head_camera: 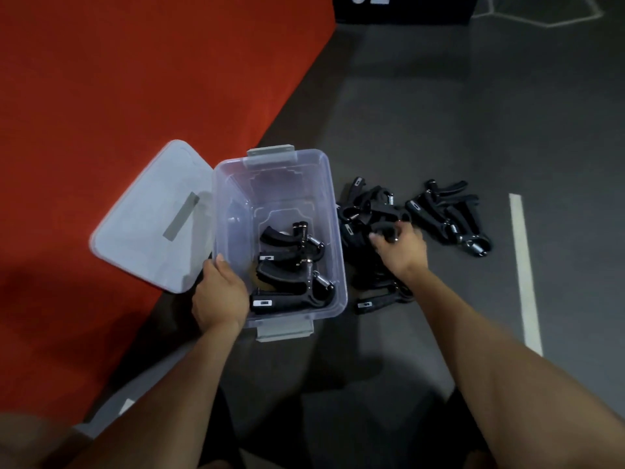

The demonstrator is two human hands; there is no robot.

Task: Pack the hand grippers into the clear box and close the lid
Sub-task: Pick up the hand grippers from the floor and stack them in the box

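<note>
While the lid [152, 218] lies off to the left on the red mat [118, 79], flat and just beside the clear box [334, 231], the packing looks barely begun — two or three hand grippers [291, 269] lie at the near end of the box and the far end is bare. The left hand [220, 296] clasps the near-left corner of the box, thumb over the rim, fingers hidden outside the wall; it steadies the box, which is worth keeping up so the light plastic does not skid on the grey floor [439, 113]. Right of the box, a dense pile of grippers [368, 211] lies touching or nearly touching its wall, and the right hand [402, 248] is down on this pile with fingers curled around one black handle; whether the grip is fully closed I cannot tell. The grippers look tangled, handles crossing through springs, so the sound way is probably to take one by a single handle and lift straight up, shaking it loose before carrying it over the rim — then lay it flat alongside the others, nested, so the lid can close later. Further right a smaller cluster [453, 214] waits near a white floor line [524, 265].
</note>
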